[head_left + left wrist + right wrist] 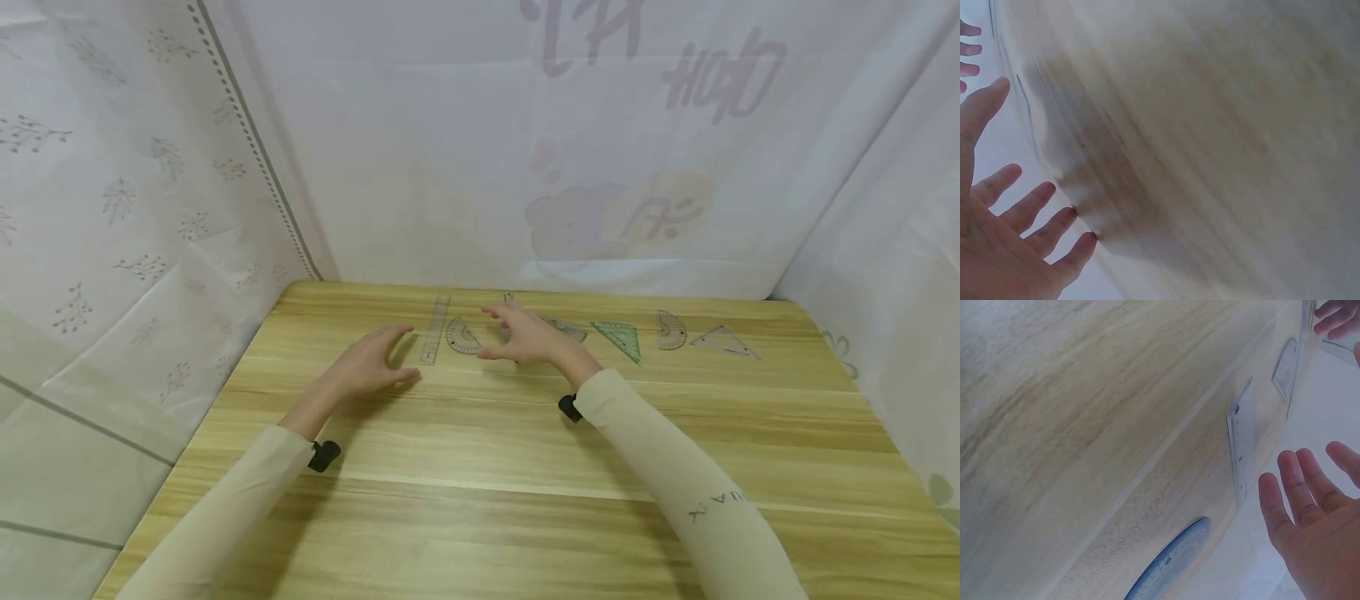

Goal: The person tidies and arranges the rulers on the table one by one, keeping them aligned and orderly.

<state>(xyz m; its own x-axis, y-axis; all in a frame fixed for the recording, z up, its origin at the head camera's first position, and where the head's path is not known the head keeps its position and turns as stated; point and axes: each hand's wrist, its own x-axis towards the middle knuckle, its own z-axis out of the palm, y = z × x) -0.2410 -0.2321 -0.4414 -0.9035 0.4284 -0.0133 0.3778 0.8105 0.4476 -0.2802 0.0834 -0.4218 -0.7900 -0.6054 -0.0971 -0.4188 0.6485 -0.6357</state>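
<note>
My left hand (366,364) hovers over the table left of a clear straight ruler (435,331), fingers spread and relaxed, holding nothing. Right of that ruler lies a clear protractor (460,336). My right hand (531,335) is above a second ruler (1242,444), its fingers parted and nothing gripped; in the head view it hides most of this ruler. Another protractor (570,329), bluish in the right wrist view, lies just right of the hand and is partly covered by it. The left wrist view shows the left palm and loose fingers apart from any tool.
Farther right along the back of the wooden table (465,517) lie a green set square (624,340), a protractor (671,331) and a clear set square (726,342). Printed white curtains (420,167) hang behind the table and on both sides.
</note>
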